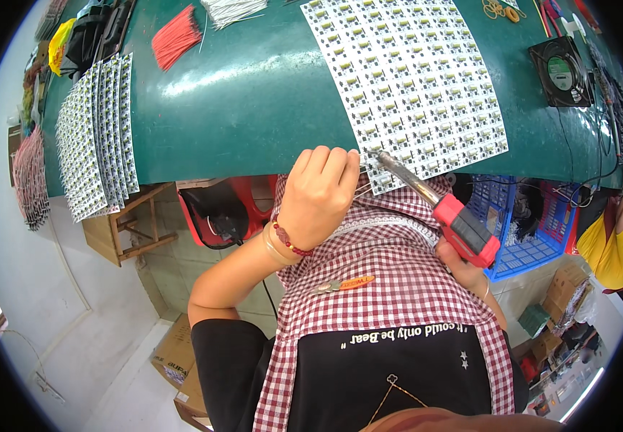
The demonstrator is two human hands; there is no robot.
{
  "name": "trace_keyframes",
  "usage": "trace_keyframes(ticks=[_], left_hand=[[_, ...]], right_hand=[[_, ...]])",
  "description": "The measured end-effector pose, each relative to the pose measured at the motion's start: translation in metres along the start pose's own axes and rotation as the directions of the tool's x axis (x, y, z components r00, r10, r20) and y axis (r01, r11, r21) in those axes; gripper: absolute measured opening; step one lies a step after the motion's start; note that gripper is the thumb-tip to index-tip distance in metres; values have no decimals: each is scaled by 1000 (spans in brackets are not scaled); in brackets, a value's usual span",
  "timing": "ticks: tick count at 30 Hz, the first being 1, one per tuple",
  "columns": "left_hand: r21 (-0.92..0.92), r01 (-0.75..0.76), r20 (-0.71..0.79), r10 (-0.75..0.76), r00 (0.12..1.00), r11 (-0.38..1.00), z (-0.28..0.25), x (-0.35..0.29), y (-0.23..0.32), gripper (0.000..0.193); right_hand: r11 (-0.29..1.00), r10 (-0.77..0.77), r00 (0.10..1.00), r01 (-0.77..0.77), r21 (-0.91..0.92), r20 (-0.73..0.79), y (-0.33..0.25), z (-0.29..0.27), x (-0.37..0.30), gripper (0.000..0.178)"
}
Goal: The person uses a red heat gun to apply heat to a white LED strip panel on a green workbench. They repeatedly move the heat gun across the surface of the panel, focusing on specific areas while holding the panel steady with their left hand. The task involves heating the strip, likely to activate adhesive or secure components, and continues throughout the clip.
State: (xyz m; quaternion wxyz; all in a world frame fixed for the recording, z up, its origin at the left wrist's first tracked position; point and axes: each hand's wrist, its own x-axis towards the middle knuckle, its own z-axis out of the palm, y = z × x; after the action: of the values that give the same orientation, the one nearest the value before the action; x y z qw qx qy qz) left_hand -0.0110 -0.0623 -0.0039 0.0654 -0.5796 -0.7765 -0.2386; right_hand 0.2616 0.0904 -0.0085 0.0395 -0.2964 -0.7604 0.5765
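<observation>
My right hand (462,268) grips a soldering iron (467,229) by its red and black handle. The iron's metal tip rests at or just above the near left part of a large white circuit board panel (398,93), covered with rows of small components. Beside that tip, my left hand (322,189) is closed in a pinch at the panel's near left edge. A few thin pale wires (363,189) stick out by its fingertips, which are mostly hidden behind the knuckles. The panel overhangs the front edge of the green table (246,122).
Stacked circuit board panels (99,137) lie at the left edge. Red wires (176,38) and white wires (233,10) are at the far side. A small black fan (560,72) stands at right, with cables nearby. Below the table are a blue crate (520,252) and a red chair (207,209).
</observation>
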Motion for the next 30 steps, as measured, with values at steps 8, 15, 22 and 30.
trace_keyframes(ticks=[8,15,22,30], left_hand=[[16,6,8,-6,1000,1000,-1,1,0,25],[34,-11,-23,12,1000,999,-4,0,-1,23],[14,-5,-111,7,994,1000,-4,2,-12,28],[-66,-19,-55,15,998,998,5,-1,-16,31]], right_hand=[[996,32,998,-27,86,-48,9,-6,-10,21],[974,11,1000,-13,227,11,8,-4,-8,21],[945,40,998,-56,321,55,7,-1,-5,21],[947,78,997,-81,311,21,9,7,-5,17]])
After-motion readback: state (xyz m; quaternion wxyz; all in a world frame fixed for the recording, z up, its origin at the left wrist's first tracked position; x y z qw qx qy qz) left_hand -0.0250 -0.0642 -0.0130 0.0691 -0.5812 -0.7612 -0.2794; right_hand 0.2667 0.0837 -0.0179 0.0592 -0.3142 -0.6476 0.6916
